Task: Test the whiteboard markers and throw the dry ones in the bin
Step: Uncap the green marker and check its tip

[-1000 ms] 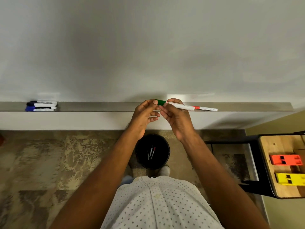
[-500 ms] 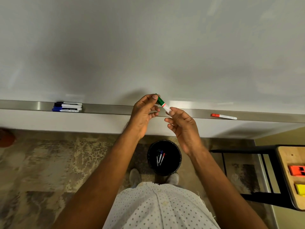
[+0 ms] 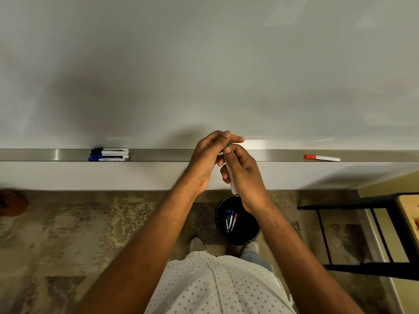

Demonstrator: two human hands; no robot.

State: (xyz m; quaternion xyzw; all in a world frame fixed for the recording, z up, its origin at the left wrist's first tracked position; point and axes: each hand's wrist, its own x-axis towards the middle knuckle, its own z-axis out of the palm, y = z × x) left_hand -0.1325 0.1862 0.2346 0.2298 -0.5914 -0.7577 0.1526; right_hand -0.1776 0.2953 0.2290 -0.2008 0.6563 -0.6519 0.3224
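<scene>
Head view, items recorded: green marker [image 3: 230, 177], white barrel upright, held before the whiteboard [image 3: 204, 64] above the tray [image 3: 158, 155]. Right hand [image 3: 243, 175] fingers clamped round the barrel; left hand [image 3: 207, 159] fingers pinched on the green cap end. Red marker [image 3: 322, 157] lay on the tray, right. Black and blue markers [image 3: 108, 154] lay left. Bin [image 3: 249, 234] on the floor held discarded markers.

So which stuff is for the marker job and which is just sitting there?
For the job:
green marker, in both hands
left hand
right hand
red marker
markers on tray
whiteboard
bin

Just lying about:
black rack
carpet
</scene>
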